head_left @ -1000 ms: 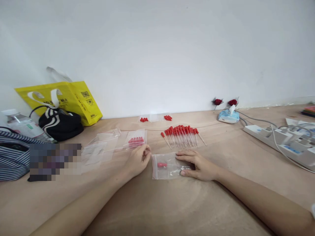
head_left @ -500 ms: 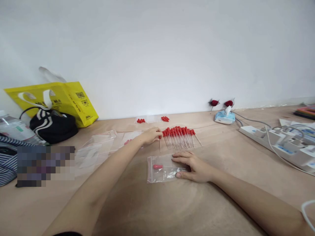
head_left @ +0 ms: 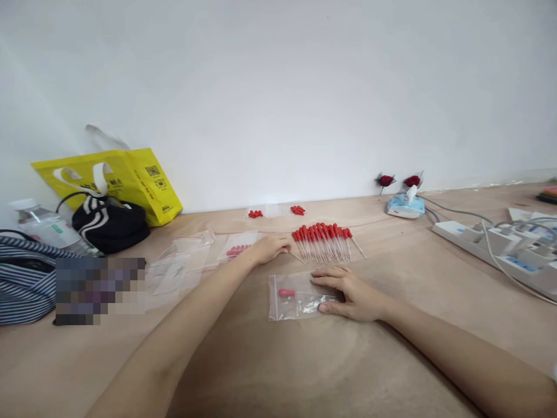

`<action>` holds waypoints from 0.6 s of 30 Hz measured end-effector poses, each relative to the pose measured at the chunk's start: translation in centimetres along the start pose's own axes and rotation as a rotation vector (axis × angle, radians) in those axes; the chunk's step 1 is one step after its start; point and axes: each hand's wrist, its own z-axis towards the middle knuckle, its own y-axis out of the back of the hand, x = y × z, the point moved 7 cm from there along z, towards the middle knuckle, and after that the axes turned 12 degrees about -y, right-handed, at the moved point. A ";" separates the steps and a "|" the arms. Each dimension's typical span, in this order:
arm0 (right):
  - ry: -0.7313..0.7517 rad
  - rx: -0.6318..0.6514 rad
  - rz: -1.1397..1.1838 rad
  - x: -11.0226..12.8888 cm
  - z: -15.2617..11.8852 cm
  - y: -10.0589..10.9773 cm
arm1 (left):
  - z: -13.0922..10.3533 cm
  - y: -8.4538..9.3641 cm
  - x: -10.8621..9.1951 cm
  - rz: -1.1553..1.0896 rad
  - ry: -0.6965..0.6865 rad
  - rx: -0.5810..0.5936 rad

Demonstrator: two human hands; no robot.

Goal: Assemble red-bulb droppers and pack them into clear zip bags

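My left hand (head_left: 272,248) is closed around a glass dropper (head_left: 297,256). Its thin tip sticks out to the right of my fingers, and its bulb is hidden in my hand. Just right of it lies a row of droppers (head_left: 321,232) with red rubber bulbs, tips toward me. My right hand (head_left: 354,295) rests with spread fingers on the right part of a clear zip bag (head_left: 282,310). Inside that bag lies one red-bulbed dropper (head_left: 287,292), its tip running under my right fingers.
Left of my left hand, clear bags (head_left: 183,261) lie flat, one with several red bulbs (head_left: 238,250) inside. More red bulbs (head_left: 256,214) are by the wall. A yellow bag (head_left: 161,197) and black pouch (head_left: 108,226) stand left; a tissue pack (head_left: 404,206) and power strip (head_left: 478,252) are right.
My left hand has drawn slightly left, away from the row, with the end dropper in it, now tilted. My right hand stays on the bag. The whole view has shifted a little.
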 end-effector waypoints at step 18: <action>0.021 -0.029 -0.022 -0.2 -0.2 -0.1 | -14.0 5.0 -6.3 0.052 0.212 -0.253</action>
